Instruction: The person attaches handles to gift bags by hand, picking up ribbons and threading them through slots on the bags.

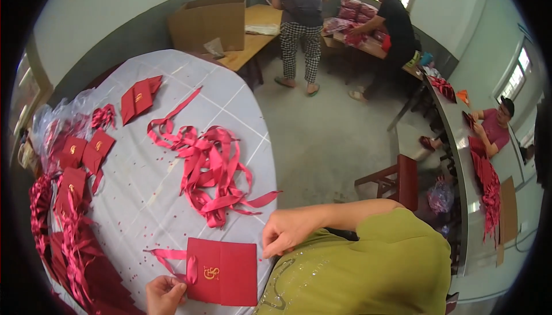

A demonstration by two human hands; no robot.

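Note:
A flat red pouch [230, 272] with a gold monogram lies at the near edge of the table. A pink-red ribbon [167, 254] is looped at its left side. My left hand [165, 295] pinches the lower end of this ribbon, at the pouch's left edge. My right hand [290, 230] hovers beside the pouch's upper right corner, its fingers curled in; whether anything is between them is hidden. Beyond the pouch sits a tangled heap of loose ribbons [211, 168].
Finished-looking red pouches [138, 101] lie at the far left, with a ribboned pile [86, 252] along the left edge. A clear plastic bag [54, 122] stands behind. A wooden stool [397, 182] is to the right. Several people work around tables; a cardboard box [210, 24] stands at the back.

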